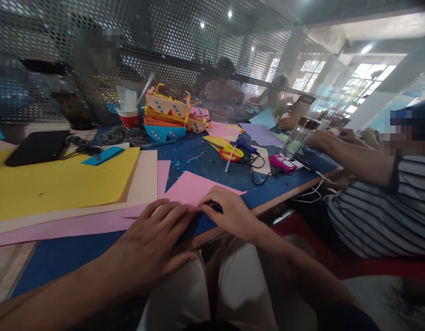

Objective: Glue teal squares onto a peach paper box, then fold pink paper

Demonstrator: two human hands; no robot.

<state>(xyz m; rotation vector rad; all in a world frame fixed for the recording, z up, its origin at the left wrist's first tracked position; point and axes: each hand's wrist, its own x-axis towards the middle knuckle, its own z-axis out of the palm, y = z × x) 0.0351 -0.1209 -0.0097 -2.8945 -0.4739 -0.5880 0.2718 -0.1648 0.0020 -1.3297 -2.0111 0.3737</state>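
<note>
A sheet of pink paper (188, 186) lies at the table's near edge, its closest edge under both hands. My left hand (157, 232) rests on that edge, fingers stretched over the paper and thumb apart below, near the table rim. Closed in a pinch, my right hand (228, 209) has its thumb and forefinger on the same edge, beside the left fingertips. What lies under the left fingers is hidden. Larger sheets spread to the left: yellow paper (64, 184) on top, cream paper (148, 177) below it, and a pinkish-purple sheet (84, 225) at the bottom.
Beyond the pink sheet are scissors (229, 154), a blue glue gun (246, 145) with a black cord, and a glass bottle (298, 138). Decorated paper crafts (167, 112) stand by a perforated screen (198, 59). A black phone (38, 148) lies left; a person in stripes (388, 197) sits right.
</note>
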